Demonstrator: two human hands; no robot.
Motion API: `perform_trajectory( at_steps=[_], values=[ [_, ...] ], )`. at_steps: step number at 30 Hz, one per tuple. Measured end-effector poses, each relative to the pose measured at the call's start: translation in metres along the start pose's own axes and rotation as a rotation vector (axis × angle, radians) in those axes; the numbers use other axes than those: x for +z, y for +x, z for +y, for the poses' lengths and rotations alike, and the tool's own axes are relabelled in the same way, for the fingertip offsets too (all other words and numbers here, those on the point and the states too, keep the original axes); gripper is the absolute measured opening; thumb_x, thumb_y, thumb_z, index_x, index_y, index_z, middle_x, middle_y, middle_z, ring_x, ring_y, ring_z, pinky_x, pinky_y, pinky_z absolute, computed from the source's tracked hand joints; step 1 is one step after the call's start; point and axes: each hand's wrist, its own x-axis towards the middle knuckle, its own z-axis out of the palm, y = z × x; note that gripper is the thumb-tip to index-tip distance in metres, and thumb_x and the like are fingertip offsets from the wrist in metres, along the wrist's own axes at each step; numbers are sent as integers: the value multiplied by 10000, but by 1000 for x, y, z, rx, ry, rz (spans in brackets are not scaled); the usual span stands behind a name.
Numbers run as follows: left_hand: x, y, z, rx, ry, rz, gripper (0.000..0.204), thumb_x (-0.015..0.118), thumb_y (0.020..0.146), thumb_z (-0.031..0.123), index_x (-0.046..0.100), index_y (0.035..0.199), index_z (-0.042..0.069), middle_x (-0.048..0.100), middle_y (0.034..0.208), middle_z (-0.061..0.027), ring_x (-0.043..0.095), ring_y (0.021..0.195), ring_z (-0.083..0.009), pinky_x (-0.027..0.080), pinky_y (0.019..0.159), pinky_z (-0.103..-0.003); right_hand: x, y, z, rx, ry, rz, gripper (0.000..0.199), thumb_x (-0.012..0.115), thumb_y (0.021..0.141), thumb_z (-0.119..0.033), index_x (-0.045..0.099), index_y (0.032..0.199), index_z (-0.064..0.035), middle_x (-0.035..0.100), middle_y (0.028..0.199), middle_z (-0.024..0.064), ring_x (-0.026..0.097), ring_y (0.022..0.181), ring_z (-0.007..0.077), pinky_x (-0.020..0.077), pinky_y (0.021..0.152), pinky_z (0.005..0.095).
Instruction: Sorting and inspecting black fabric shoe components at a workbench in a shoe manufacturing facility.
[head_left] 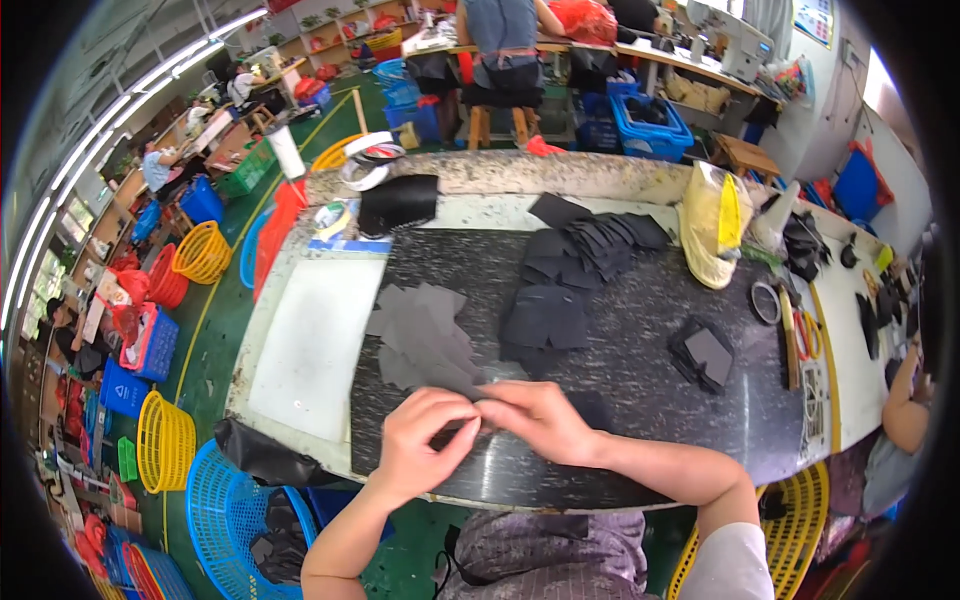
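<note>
Visibly, a flat, dark grey piece sits between both hands.

The work mat is showing black with pale streaks (almost like rain, I'm thinking), the overlapping pieces are looking charcoal grey, the lattice basket is glowing blue, and the bag is showing cream.

- left hand and right hand cover part of the dark piece by their fingertips, can't tell its shape
- worker up top: head's cropped off
- bottom-right yellow basket is partly behind the sleeve
- wall poster: too tiny to read
</note>
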Motion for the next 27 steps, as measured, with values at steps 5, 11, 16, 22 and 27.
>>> perform_trajectory(
  at_steps=[5, 11, 16, 22, 27],
  values=[
    [12, 18, -13, -350, -625, -49, 431, 639, 922, 200, 567, 1292, -8, 599, 1254, -141, 569, 1174, -226, 447, 990, -363, -41, -58, 1, 262, 309, 59, 268, 561, 1021, -165, 669, 1094, 68, 704, 890, 75, 697, 830, 122, 582, 721, 251],
    [60, 0, 12, -740, -1104, -309, 427, 434, 1056, 243, 530, 1282, -106, 604, 1272, -235, 604, 1169, -329, 524, 972, -489, -53, -88, -15, -322, -655, 192, 235, 665, 887, -95, 701, 1086, 24, 705, 847, 89, 704, 749, 171, 571, 648, 286],
    [54, -4, -9, -661, -988, 269, 384, 440, 1053, 279, 576, 1172, -60, 675, 1085, -221, 663, 1044, -344, 504, 975, -477, -46, -125, -29, -552, -726, 133, 279, 708, 795, -87, 723, 1072, -60, 663, 849, 31, 678, 770, 159, 562, 662, 275],
    [56, -51, 37, -439, -577, -187, 190, 711, 890, 153, 577, 922, 23, 698, 883, -120, 680, 775, -181, 514, 723, -299, -49, -136, -10, -46, -286, 102, 180, 668, 909, -80, 695, 1066, 3, 640, 830, 117, 655, 767, 249, 531, 664, 339],
    [89, -16, 24, -385, -141, -145, 212, 765, 825, 92, 564, 846, 26, 620, 688, -117, 607, 555, -209, 459, 525, -325, -60, -105, 2, 179, -249, 296, 375, 707, 878, -86, 613, 1241, -62, 589, 733, 68, 619, 614, 183, 489, 561, 313]
  ],
)
